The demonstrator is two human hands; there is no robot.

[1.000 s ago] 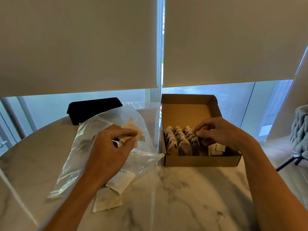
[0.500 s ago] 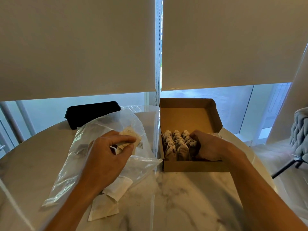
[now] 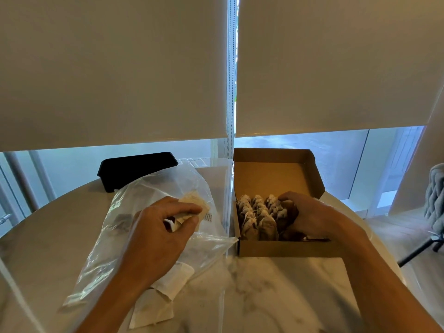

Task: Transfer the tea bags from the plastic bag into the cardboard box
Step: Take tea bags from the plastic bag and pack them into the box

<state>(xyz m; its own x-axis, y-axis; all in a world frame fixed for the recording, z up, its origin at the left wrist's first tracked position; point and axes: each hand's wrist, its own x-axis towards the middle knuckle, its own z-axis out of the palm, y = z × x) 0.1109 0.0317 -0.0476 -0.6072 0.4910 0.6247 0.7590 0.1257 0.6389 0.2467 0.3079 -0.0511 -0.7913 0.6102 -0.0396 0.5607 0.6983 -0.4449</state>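
Observation:
An open brown cardboard box (image 3: 271,248) stands on the marble table, right of centre. Several tea bags (image 3: 258,216) stand in rows in its left half. My right hand (image 3: 308,216) is inside the box, fingers curled against the right side of the rows. Left of the box lies a crumpled clear plastic bag (image 3: 144,205). My left hand (image 3: 158,233) hovers over it and pinches a pale tea bag (image 3: 195,204) between thumb and fingers. Two white sachets (image 3: 173,281) lie on the table under my left wrist.
A black rectangular tray (image 3: 134,168) sits at the table's far edge behind the bag. Roller blinds and a window fill the background. A grey knitted chair (image 3: 434,203) stands off the table to the right.
My right hand dropped from above the tea bags down into the box and now presses beside the rows, hiding the white tag it was near. My left hand kept its tea bag.

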